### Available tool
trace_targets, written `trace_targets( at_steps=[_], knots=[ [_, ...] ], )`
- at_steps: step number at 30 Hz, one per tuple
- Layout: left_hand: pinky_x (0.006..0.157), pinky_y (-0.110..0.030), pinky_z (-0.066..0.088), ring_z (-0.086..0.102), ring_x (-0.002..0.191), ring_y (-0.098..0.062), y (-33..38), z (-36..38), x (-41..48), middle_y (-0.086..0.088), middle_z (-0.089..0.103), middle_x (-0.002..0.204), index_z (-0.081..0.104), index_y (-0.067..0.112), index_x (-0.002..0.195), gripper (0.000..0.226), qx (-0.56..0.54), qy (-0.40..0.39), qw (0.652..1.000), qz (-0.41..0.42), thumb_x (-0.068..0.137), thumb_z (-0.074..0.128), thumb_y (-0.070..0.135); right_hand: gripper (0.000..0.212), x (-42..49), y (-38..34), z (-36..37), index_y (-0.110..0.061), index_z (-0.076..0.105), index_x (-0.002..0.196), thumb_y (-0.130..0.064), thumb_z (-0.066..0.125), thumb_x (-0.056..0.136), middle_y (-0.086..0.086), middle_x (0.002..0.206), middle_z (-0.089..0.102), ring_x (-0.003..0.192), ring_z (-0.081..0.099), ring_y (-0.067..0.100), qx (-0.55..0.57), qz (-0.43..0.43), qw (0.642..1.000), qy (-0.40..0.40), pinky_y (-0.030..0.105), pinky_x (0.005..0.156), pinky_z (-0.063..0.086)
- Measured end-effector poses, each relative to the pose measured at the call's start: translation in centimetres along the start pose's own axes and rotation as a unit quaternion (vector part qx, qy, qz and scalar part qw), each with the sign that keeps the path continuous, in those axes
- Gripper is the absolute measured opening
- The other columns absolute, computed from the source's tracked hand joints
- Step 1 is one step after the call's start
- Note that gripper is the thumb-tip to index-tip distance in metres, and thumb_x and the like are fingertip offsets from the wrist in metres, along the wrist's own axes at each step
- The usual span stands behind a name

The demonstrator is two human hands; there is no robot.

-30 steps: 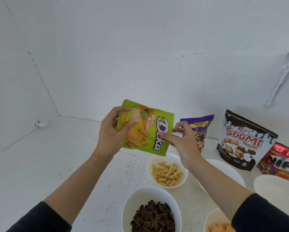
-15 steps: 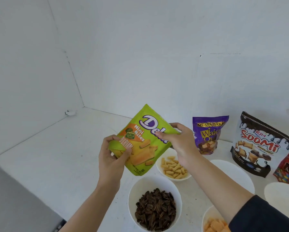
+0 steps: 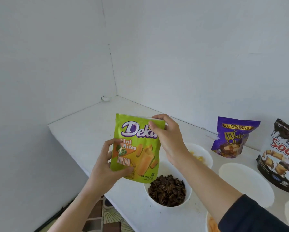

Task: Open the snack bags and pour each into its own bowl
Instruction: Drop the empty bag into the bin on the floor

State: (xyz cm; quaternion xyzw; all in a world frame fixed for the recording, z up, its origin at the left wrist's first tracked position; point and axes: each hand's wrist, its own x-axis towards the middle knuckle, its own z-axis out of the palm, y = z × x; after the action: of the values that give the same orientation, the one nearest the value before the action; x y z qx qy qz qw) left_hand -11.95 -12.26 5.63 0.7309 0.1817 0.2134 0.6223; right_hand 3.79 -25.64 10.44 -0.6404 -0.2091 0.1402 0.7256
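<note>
I hold a green Deka Mini Bites durian bag point(image 3: 137, 148) upright above the white counter. My left hand point(image 3: 105, 166) grips its lower left edge, thumb on the front. My right hand point(image 3: 167, 138) pinches the bag's top right corner. Below the bag stands a white bowl of dark sunflower seeds point(image 3: 168, 190). Behind my right wrist a white bowl with yellow snack pieces point(image 3: 200, 156) is partly hidden. An empty white bowl point(image 3: 244, 180) sits to the right.
A purple Mum's Bake wafer bag point(image 3: 232, 138) and a dark Soomi bag point(image 3: 281, 156) stand by the back wall at right. A bowl with orange snacks point(image 3: 211, 223) shows at the bottom edge. The counter's left edge point(image 3: 73, 153) drops to a patterned floor.
The green bag has turned from tilted to upright. My right hand moved to its top right corner. The view shifted left, so the red Nips bag has gone out of sight.
</note>
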Motion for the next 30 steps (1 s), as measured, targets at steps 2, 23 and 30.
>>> trace_targets(
  at_steps=[2, 23, 30],
  knots=[
    [0.075, -0.05, 0.064, 0.075, 0.094, -0.027, -0.1, -2.1, -1.2, -0.003, 0.072, 0.113, 0.05, 0.039, 0.123, 0.082, 0.026, 0.002, 1.0, -0.001, 0.071, 0.082, -0.015, 0.006, -1.0, 0.2, 2.1, -0.016, 0.066, 0.096, -0.014, 0.07, 0.092, 0.004, 0.08, 0.069, 0.066, 0.065, 0.011, -0.04, -0.01, 0.998, -0.049, 0.024, 0.06, 0.053],
    [0.079, -0.035, 0.055, 0.068, 0.098, -0.016, -9.6, -34.4, -18.3, 0.0, 0.06, 0.109, 0.053, 0.048, 0.11, 0.033, 0.257, 0.235, 0.924, -0.16, 0.091, 0.072, 0.031, 0.009, -16.0, 12.9, 35.4, -0.013, 0.062, 0.096, -0.012, 0.07, 0.093, -0.001, 0.092, 0.068, 0.069, 0.061, -0.003, -0.205, -0.014, 0.908, -0.365, 0.01, 0.055, 0.044],
    [0.06, -0.027, 0.057, 0.074, 0.088, -0.015, -17.7, -35.6, -21.1, 0.005, 0.071, 0.105, 0.059, 0.042, 0.102, 0.023, 0.229, 0.223, 0.918, -0.233, 0.094, 0.068, 0.022, 0.011, -18.9, 21.4, 37.6, -0.023, 0.061, 0.09, -0.018, 0.071, 0.091, -0.008, 0.092, 0.068, 0.083, 0.065, 0.004, -0.246, 0.026, 0.887, -0.39, 0.013, 0.062, 0.048]
  ],
)
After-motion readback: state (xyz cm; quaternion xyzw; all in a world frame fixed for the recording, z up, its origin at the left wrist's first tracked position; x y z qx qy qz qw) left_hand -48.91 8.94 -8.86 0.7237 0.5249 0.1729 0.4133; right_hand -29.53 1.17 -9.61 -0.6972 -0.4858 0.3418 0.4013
